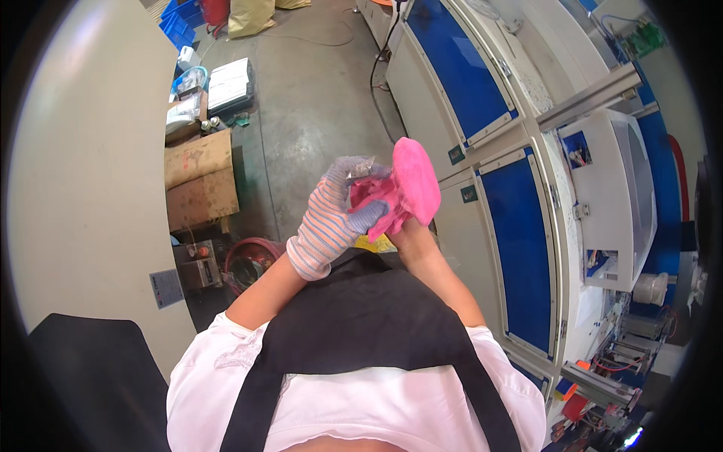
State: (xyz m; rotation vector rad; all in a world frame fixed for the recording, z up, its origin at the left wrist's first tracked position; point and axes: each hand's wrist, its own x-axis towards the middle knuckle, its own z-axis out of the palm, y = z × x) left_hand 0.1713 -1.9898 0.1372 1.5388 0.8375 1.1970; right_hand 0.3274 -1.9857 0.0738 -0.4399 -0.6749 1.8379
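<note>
My left hand (334, 209) wears a striped knit glove with grey fingertips. Its fingers and thumb are closed around a bunched pink cloth (416, 181), in front of my apron. The cloth's upper right end bulges into a smooth, rounded lobe, while the part near my left fingers is crumpled. A small clear, shiny scrap (363, 167) shows at the gloved fingers. My right hand (407, 233) is bare at the wrist and reaches up behind the cloth, which hides its fingers. Something yellow (374, 243) shows just below the cloth, between my wrists.
White machine cabinets with blue panels (516, 248) line the right side. A pale wall-like panel (90, 166) stands on the left. Beyond it sit a cardboard box (202, 179), a white-lidded case (230, 84) and blue crates (179, 29). A black cable (374, 83) runs down beside the cabinets.
</note>
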